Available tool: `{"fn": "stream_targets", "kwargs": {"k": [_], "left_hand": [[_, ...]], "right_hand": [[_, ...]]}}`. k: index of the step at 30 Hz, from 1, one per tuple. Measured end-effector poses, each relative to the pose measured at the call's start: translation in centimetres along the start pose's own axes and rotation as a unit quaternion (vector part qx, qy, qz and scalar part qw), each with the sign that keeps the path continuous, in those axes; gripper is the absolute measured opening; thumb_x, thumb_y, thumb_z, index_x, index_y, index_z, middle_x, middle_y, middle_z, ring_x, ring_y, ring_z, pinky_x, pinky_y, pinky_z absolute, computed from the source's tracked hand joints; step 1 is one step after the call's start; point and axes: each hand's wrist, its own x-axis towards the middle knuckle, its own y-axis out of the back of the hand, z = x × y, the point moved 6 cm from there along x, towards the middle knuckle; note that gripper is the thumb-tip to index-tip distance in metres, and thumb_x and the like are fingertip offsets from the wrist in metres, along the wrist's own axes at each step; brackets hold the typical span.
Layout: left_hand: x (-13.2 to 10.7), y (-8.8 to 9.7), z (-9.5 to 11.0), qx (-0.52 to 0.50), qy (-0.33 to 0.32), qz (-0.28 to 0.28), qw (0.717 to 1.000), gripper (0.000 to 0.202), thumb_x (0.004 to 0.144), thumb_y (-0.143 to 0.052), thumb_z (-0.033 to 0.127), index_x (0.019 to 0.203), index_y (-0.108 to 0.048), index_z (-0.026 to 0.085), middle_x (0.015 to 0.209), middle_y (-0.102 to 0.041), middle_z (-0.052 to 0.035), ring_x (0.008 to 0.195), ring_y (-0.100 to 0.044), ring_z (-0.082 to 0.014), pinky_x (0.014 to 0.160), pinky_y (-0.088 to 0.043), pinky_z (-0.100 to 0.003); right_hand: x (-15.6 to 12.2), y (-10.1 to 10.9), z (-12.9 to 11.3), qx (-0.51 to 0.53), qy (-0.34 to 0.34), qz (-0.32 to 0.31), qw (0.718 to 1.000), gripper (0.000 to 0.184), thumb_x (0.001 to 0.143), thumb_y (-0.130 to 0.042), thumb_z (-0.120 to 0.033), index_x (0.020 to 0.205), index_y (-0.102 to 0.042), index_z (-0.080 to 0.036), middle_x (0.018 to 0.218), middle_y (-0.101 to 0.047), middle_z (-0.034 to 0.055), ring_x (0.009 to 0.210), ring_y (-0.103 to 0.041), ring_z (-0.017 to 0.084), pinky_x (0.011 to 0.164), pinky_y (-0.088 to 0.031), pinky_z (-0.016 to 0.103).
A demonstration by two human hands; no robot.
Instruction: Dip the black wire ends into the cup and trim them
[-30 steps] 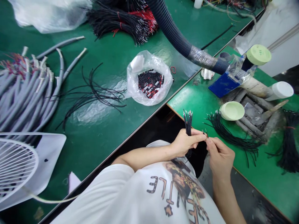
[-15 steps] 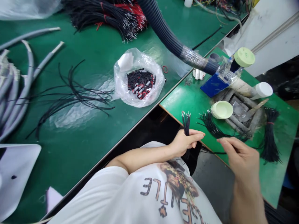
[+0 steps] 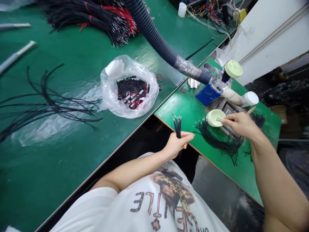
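Observation:
My left hand is closed round a bundle of black wires, whose bare silvery ends point up and away from me. My right hand pinches a few thin black wires, their tips over the mouth of a pale green round tub. Whether the tips touch what is in the tub I cannot tell. Just below the tub, a loose spread of black wires lies on the small green table, with stripped ends toward the left.
A ribbed grey hose runs down to a blue box beside a white-capped pot. On the larger green table stand a plastic bag of small black, red and grey pieces, loose wires and thick wire bundles.
My right hand has moved up and away from me, from beside the loose wires to the green tub, with wires in its fingers. The view has shifted right; my left hand keeps its bundle.

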Motion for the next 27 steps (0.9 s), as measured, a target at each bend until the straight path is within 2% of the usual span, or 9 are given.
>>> {"fn": "stream_targets", "kwargs": {"k": [5,10,20,24,27], "left_hand": [[0.2,0.1,-0.1,0.008,-0.006,-0.012,1.0,0.038,0.064,-0.083,0.042,0.084,-0.077,0.011,0.038,-0.047,0.0046,0.037,-0.036,-0.0034,0.043,-0.02,-0.019],[0.3,0.2,-0.2,0.023,-0.004,-0.014,1.0,0.039,0.064,-0.082,0.045,0.084,-0.077,0.011,0.037,-0.047,0.0048,0.036,-0.036,-0.0039,0.042,-0.022,-0.02],[0.3,0.1,-0.3,0.034,-0.006,-0.02,0.999,0.038,0.066,-0.081,0.044,0.086,-0.078,0.011,0.037,-0.047,0.0051,0.036,-0.036,-0.0043,0.042,-0.023,-0.02],[0.3,0.1,-0.2,0.03,-0.009,-0.021,0.999,0.036,0.067,-0.081,0.043,0.085,-0.077,0.011,0.037,-0.047,0.0051,0.036,-0.037,-0.004,0.043,-0.024,-0.019],[0.3,0.1,0.0,0.03,-0.009,-0.021,0.999,0.036,0.067,-0.081,0.042,0.084,-0.077,0.011,0.037,-0.047,0.0053,0.036,-0.036,-0.0039,0.042,-0.024,-0.019]], "right_hand": [[1.9,-1.0,-0.5,-0.055,0.034,-0.026,0.998,0.028,0.079,-0.054,-0.038,0.064,-0.069,-0.02,0.061,-0.064,0.0018,0.061,-0.058,0.016,0.058,-0.034,0.027],[2.7,-1.5,-0.7,-0.079,0.058,-0.038,0.994,0.027,0.08,-0.053,-0.035,0.066,-0.07,-0.021,0.065,-0.067,0.0014,0.064,-0.06,0.017,0.059,-0.034,0.027],[3.5,-2.1,-0.1,-0.119,0.032,-0.027,0.992,0.02,0.077,-0.058,-0.029,0.064,-0.071,-0.021,0.068,-0.07,0.0039,0.066,-0.061,0.019,0.057,-0.033,0.028],[2.8,-1.1,-0.3,-0.078,0.022,-0.028,0.996,0.021,0.077,-0.06,-0.031,0.065,-0.072,-0.019,0.066,-0.068,0.003,0.063,-0.059,0.017,0.057,-0.033,0.027],[1.6,0.8,1.2,0.016,0.001,-0.026,1.0,0.026,0.078,-0.062,-0.038,0.071,-0.074,-0.017,0.066,-0.068,0.0025,0.061,-0.056,0.015,0.059,-0.035,0.026]]}}
